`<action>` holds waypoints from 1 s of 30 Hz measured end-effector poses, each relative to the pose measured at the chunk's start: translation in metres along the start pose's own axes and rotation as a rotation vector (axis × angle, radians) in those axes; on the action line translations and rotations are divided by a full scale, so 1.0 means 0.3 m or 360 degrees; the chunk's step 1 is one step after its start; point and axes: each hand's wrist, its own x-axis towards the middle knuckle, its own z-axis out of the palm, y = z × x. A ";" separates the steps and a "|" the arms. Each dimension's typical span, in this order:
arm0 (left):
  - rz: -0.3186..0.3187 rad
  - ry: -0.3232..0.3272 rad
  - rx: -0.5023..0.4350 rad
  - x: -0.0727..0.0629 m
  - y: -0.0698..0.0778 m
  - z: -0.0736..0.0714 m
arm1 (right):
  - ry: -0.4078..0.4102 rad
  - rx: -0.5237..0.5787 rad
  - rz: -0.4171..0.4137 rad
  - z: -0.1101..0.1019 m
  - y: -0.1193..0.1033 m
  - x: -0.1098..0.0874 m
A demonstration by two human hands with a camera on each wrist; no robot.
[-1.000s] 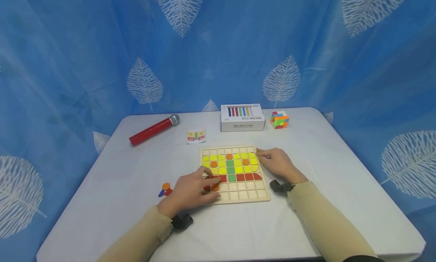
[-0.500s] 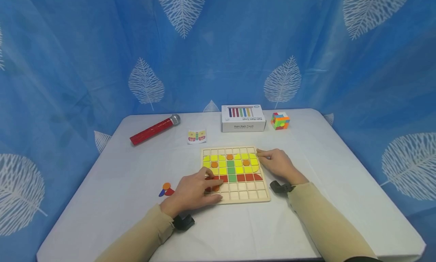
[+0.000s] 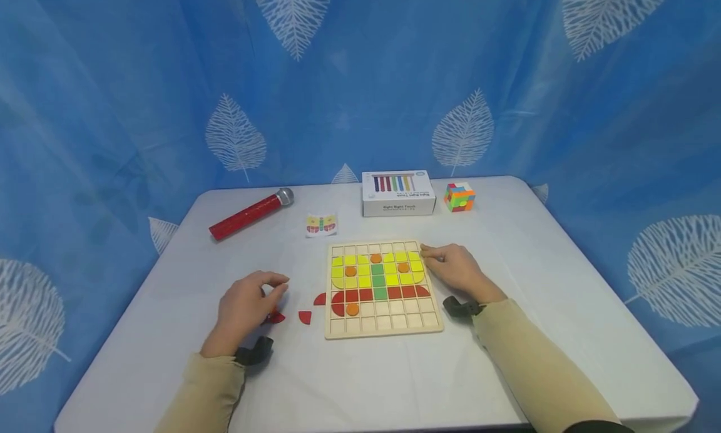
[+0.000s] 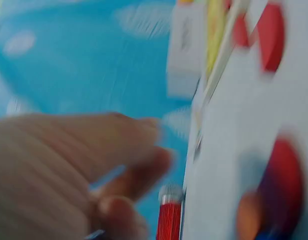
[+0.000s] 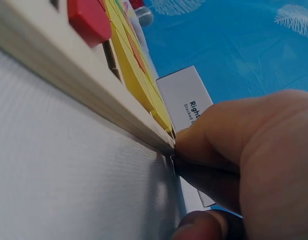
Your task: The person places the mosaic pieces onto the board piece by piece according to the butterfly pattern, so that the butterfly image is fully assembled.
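Observation:
The wooden grid board point(image 3: 398, 322) lies flat on the table with yellow, green, red and orange pieces in a butterfly-like pattern. My right hand point(image 3: 459, 270) pinches its far right corner between thumb and fingers, seen close in the right wrist view. My left hand point(image 3: 243, 306) is off the board, fingers loosely bent, above a small pile with a red piece point(image 3: 276, 318). Nothing shows between its fingers, though the left wrist view is blurred. Two loose red quarter-round pieces, one near point(image 3: 320, 299) and one farther out point(image 3: 304, 317), lie left of the board.
A pattern card point(image 3: 322, 225) lies behind the board. At the back stand a white box point(image 3: 398, 194) and a puzzle cube point(image 3: 459, 197). A red toy microphone point(image 3: 250, 215) lies at the back left of the white-covered table point(image 3: 360, 383).
My left hand has lifted off the board and moved left to the small pile. Red pieces it covered on and beside the board now show. My right hand stays at the corner.

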 end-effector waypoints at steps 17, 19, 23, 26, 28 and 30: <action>-0.0151 -0.0365 0.0005 0.004 -0.086 -0.036 | 0.0011 -0.0007 -0.0003 -0.001 -0.006 0.000; -0.0134 -0.0366 0.0006 0.006 -0.080 -0.028 | 0.0009 -0.0017 0.0003 -0.003 -0.006 -0.001; -0.0112 -0.0369 -0.0006 0.011 -0.063 -0.009 | 0.0002 -0.0035 0.0027 -0.008 -0.009 -0.003; -0.0132 -0.0338 0.0009 0.010 -0.063 -0.008 | -0.0003 -0.0043 0.0014 -0.009 -0.011 -0.003; -0.0163 -0.0324 0.0027 0.009 -0.070 -0.016 | -0.0002 -0.0041 0.0008 -0.007 -0.012 -0.002; -0.0196 -0.0330 0.0046 0.007 -0.083 -0.025 | -0.0004 -0.0034 0.0011 -0.004 -0.012 -0.001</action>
